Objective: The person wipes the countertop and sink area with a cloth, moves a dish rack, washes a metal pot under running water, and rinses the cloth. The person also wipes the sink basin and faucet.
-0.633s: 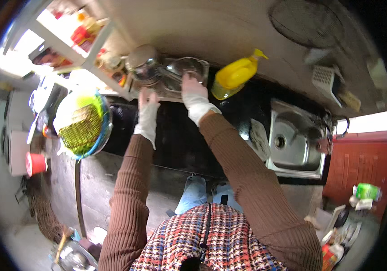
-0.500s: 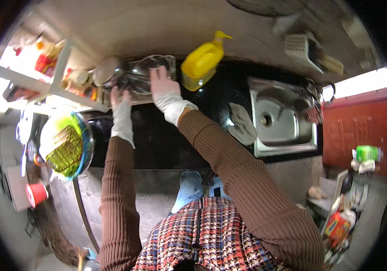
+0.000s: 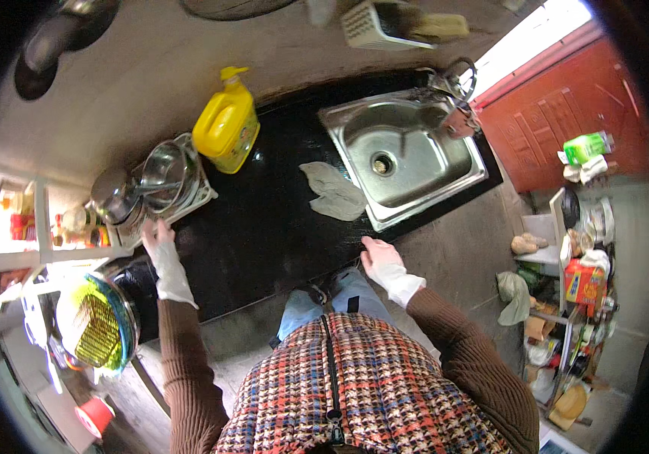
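My left hand is at the near edge of a dish rack, its fingers stretched out and touching or almost touching the rim. Inside the rack lean a shiny metal bowl and a metal pot. Over the counter's front edge, close to the sink's near corner, hovers my right hand, empty, with loosely extended fingers. White cuffs cover both wrists. A grey cloth lies crumpled on the black counter, left of the steel sink.
A yellow pump jug stands against the wall beside the rack. Left of my left hand are a white shelf with jars and a colander with green stuff. A red panel and a cluttered shelf stand right.
My view has turned right toward the sink. My right hand has left the rack and come back to the counter's front edge. My left hand stays by the rack's near side.
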Tool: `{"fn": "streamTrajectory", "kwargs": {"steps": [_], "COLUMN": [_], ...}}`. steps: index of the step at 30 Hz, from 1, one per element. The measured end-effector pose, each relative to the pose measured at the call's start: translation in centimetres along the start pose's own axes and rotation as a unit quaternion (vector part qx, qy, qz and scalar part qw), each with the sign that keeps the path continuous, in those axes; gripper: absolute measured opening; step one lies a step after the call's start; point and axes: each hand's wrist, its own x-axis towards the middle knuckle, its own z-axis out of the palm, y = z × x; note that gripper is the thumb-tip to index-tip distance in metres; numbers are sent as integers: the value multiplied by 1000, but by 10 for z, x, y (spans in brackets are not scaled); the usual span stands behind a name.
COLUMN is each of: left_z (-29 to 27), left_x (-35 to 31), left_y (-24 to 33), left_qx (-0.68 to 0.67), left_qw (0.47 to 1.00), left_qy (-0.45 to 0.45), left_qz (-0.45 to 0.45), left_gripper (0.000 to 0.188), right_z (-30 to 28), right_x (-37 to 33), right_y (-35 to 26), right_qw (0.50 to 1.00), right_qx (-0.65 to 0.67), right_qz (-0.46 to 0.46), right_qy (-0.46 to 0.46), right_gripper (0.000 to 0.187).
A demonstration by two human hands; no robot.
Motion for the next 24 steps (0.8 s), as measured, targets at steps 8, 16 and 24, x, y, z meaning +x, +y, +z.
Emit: {"fn": "streamTrajectory", "kwargs": {"steps": [8, 16, 24], "left_z": [114, 198, 270], "left_x": [-170, -229, -302], "left_y": [-25, 52, 51], "left_qx": [-29, -16, -13], "left_qw": [970, 961, 973], "left_qy": [-190, -257, -209], "left_qz": [-148, -99, -96], "left_gripper": [56, 35, 26], "right_z": [-25, -83, -144], "right_x": [-38, 3, 45], "right_y": [68, 130, 263], "right_qw": [984, 977, 972], "right_qx": [46, 88, 139], "right_qz": [104, 68, 49], "right_qy": [138, 181, 182], "right_gripper": [23, 22, 23]}}
